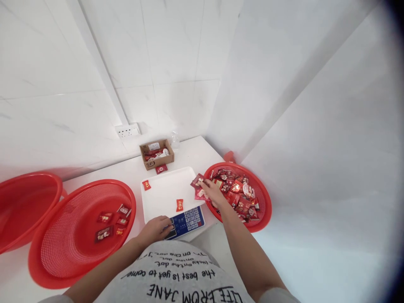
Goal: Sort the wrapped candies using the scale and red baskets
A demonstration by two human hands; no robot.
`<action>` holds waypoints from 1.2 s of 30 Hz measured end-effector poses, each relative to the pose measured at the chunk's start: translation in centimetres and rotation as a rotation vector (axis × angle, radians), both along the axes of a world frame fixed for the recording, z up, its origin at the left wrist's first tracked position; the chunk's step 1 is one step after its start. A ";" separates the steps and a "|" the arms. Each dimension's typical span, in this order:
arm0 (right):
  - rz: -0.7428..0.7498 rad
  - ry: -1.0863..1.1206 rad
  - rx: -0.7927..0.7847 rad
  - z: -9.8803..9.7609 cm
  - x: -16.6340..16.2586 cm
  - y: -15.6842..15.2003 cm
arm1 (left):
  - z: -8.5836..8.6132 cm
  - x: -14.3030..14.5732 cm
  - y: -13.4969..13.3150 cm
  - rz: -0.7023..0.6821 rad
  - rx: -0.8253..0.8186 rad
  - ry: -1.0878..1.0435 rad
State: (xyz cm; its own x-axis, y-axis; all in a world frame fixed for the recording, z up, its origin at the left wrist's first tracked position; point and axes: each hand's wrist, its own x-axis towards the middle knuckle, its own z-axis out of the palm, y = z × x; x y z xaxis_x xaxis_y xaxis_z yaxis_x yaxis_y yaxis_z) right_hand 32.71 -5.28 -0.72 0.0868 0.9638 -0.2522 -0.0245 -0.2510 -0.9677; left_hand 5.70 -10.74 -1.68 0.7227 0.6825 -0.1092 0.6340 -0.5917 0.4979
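Red and pink shiny snack packets (197,181), at least two of them, are pinched in the person's right hand (214,192), above the right edge of a scale tray. White marbled wall tiles (176,46) rise behind a white table (189,155). On its left side sits a wide red plastic mesh basket (58,244) with a handful of wrapped packets (104,233) lying toward its right side; a second red plastic basket (25,210) is partly cut off at the far left. To the right, a round red plastic basket (267,204) is heaped with similar packets (233,198).

Between the baskets lies a white rectangular tray (167,187) of a scale, with a blue keypad panel (189,221) along its near edge. Behind it stands a small open brown cardboard box (164,160) marked "SF", with red packets inside.

The right hand is closed, thumb and fingers on the packets' edges. The left hand (157,228) lies palm down at the panel's left end, fingers loosely curled; its underside is hidden, so I cannot tell whether it holds anything.

Smallest, two little red packets (179,205) lie apart on the tray.
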 end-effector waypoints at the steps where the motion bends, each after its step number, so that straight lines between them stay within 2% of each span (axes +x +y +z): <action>1: 0.046 -0.020 0.018 0.2 -0.9 0.2 | -0.1 -0.1 0.0 0.005 0.000 -0.001; 4: 0.116 -0.133 0.052 0.3 -2.8 0.6 | -0.4 -0.5 -0.1 0.024 0.004 -0.011; 8: 0.105 -0.189 0.005 0.1 -3.4 0.6 | -0.8 -1.3 -0.3 0.038 0.016 -0.015; 17: 0.172 -0.014 -0.064 1.0 -4.8 0.5 | -0.6 -1.1 -0.1 0.026 0.032 0.004; 21: 0.108 0.054 -0.108 0.6 -4.9 0.3 | -0.4 -0.8 0.1 0.030 0.026 0.014; 31: -0.225 0.451 -0.144 0.2 -2.0 -0.6 | -0.2 -0.9 -0.1 0.034 -0.002 0.020; 34: -0.266 0.466 -0.138 -0.1 -0.5 -1.3 | 0.1 -1.1 0.2 0.083 0.003 -0.034; 36: -0.284 0.441 -0.136 -0.5 0.7 -2.1 | -0.1 -1.6 1.0 0.168 0.040 -0.084</action>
State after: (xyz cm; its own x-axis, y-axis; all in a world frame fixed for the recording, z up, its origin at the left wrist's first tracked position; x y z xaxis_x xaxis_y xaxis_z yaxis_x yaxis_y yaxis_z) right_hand 33.38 -7.36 -1.22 0.1972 0.8738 -0.4446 -0.5062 -0.2976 -0.8094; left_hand 4.09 -9.78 -1.73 0.6034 0.7971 -0.0235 0.6830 -0.5014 0.5311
